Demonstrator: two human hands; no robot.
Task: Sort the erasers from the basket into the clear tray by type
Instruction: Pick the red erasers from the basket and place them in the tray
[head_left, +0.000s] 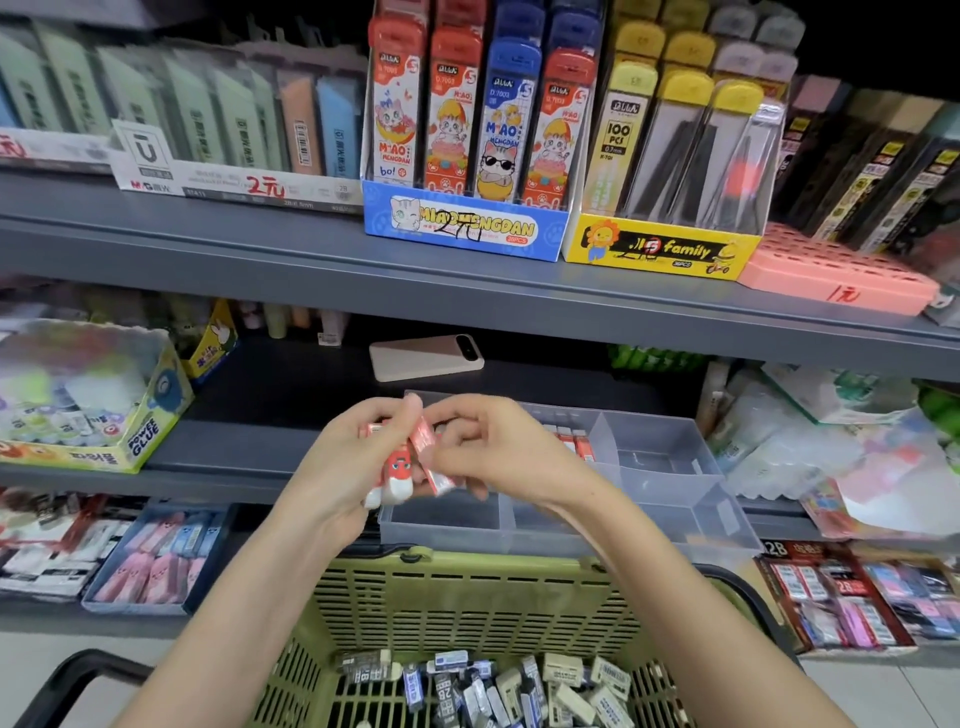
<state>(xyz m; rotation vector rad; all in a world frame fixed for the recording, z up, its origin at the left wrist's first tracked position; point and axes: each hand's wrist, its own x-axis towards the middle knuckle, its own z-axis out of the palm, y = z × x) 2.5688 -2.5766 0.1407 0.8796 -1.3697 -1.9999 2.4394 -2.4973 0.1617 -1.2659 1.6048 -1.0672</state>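
Down low, the slotted green basket (467, 571) holds a heap of blocky grey and white erasers (493, 686) in paper sleeves. Above it, the left hand (358, 457) clutches a bunch of red-and-white erasers (397, 475), and the right hand (493, 452) pinches one of them. Best peel them off singly, I'd say, and lay each flat beside the red ones (576, 441) in the clear tray (665, 457), which is rigid and smooth-walled.
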